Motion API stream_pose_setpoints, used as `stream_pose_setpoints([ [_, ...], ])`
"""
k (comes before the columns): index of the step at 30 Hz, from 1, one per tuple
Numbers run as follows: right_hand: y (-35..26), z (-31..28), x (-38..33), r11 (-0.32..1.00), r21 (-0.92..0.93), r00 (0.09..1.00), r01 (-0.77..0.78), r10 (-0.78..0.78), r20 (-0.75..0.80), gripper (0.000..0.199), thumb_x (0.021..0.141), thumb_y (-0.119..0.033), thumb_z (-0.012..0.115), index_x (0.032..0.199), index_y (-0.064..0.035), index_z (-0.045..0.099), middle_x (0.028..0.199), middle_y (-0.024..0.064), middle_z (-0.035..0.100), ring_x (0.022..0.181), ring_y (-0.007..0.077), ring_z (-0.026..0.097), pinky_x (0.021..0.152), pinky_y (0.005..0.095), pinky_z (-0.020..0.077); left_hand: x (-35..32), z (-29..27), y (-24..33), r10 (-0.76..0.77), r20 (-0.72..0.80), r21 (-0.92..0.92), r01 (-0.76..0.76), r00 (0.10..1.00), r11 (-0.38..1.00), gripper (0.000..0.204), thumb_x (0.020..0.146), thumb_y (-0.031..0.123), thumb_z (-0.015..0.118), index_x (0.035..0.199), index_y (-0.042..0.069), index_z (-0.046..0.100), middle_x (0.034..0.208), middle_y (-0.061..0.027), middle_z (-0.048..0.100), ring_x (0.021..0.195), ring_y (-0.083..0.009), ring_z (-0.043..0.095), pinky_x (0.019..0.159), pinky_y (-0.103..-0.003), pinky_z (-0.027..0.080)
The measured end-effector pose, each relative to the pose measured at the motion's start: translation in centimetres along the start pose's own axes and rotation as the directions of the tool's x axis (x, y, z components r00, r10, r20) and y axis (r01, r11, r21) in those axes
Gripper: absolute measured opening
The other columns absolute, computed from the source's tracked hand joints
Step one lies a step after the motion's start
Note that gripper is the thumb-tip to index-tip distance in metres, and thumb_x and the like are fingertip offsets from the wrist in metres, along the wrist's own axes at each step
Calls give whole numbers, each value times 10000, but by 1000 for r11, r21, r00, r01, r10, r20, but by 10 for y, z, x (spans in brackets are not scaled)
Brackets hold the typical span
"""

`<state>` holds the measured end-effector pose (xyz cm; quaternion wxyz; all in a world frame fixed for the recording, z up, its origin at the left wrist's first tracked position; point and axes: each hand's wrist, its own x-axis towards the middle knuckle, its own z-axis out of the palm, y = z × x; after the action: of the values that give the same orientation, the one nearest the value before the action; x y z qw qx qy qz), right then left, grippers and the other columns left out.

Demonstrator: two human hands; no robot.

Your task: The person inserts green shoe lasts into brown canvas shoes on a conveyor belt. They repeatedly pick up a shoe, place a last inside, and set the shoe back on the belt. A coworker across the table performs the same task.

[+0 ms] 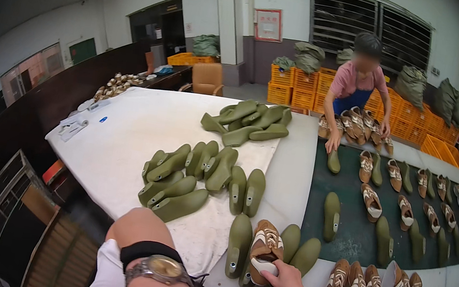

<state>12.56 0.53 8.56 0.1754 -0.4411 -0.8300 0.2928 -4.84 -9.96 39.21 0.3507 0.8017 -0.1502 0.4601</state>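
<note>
Right hand (284, 277) grips a brown-and-white shoe (265, 247) among green shoe lasts (239, 244).

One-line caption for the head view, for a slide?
Right hand grips a brown-and-white shoe among green shoe lasts on a white table; left forearm raised, a co-worker sorting shoes opposite.

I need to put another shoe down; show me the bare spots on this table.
Bare white cloth lies left of the green shoe lasts, up to the far edge. A bare white strip runs between the lasts and the dark belt. Crowded: near the right hand holding the brown shoe.
</note>
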Motion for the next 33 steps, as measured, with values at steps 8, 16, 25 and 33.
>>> stream_pose_setpoints([
  [8, -3, -4, -11, 996, 85, 1000, -23, 23, 8, 430, 773, -457, 687, 918, -55, 636, 809, 155, 667, 773, 349, 649, 680, 426, 505, 22, 65, -52, 160, -234, -680, -279, 959, 678, 1074, 748, 608, 694, 1390, -145, 278, 1434, -284, 338, 1319, -334, 379, 1085, -384, 314],
  [16, 4, -8, -21, 982, 182, 990, 57, -31, -139, 393, 742, -319, 742, 1027, -61, 660, 771, 131, 663, 700, 274, 660, 648, 367, 509, -64, -19, -158, -540, 567, -162, 727, 622, 667, 767, 779, 492, 686, 1303, -14, 446, 1050, -201, 574, 955, -331, 560, 779, -406, 428],
  [25, 11, -37, -28, 932, 352, 956, -87, 178, -234, 348, 728, -236, 786, 916, 9, 627, 713, 121, 658, 581, 170, 632, 547, 285, 497, -131, -101, -208, -806, -107, 975, 220, 582, 29, 440, 769, 351, 696, 1073, 53, 587, 814, -101, 659, 881, -270, 628, 879, -454, 422],
  [33, 25, -57, -23, 916, 386, 933, -110, 229, -278, 323, 742, -219, 771, 918, 12, 630, 722, 114, 662, 604, 157, 632, 562, 278, 494, -133, -125, -212, -910, -251, -128, 920, 331, 370, 448, 921, 279, 593, 1271, 8, 524, 1062, -118, 662, 1020, -192, 620, 942, -327, 462],
])
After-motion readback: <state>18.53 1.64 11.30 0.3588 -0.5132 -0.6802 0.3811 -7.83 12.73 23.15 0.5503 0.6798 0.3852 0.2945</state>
